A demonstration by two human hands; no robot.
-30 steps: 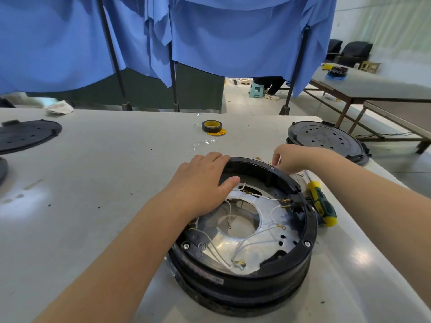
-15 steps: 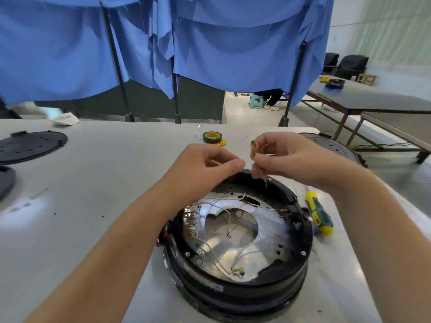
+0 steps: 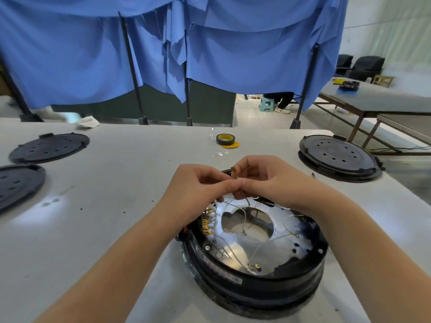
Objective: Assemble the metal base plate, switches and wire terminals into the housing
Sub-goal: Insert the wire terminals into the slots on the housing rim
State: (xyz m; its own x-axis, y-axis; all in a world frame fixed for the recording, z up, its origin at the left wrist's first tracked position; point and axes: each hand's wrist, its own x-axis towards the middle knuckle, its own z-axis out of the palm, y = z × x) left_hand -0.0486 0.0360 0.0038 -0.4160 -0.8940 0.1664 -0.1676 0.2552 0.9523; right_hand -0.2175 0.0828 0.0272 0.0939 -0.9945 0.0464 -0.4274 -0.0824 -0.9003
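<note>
No readable text anywhere.

Only a pale label strip (image 3: 224, 273) on the outer wall of the black housing (image 3: 256, 290), below the metal base plate (image 3: 277, 243); printing there too blurred to make out. Nothing legible on the tape roll (image 3: 225, 139) beyond the housing either.

White table (image 3: 116, 206) is carrying a round black housing (image 3: 256, 287). Three black perforated discs (image 3: 49, 148), (image 3: 16, 185), (image 3: 338, 157) and a tape roll (image 3: 225, 139) are lying on it.

Two hands (image 3: 200, 183) (image 3: 268, 178), one housing (image 3: 254, 283), three black lids (image 3: 50, 146) (image 3: 16, 183) (image 3: 338, 157), one tape roll (image 3: 225, 139)
</note>
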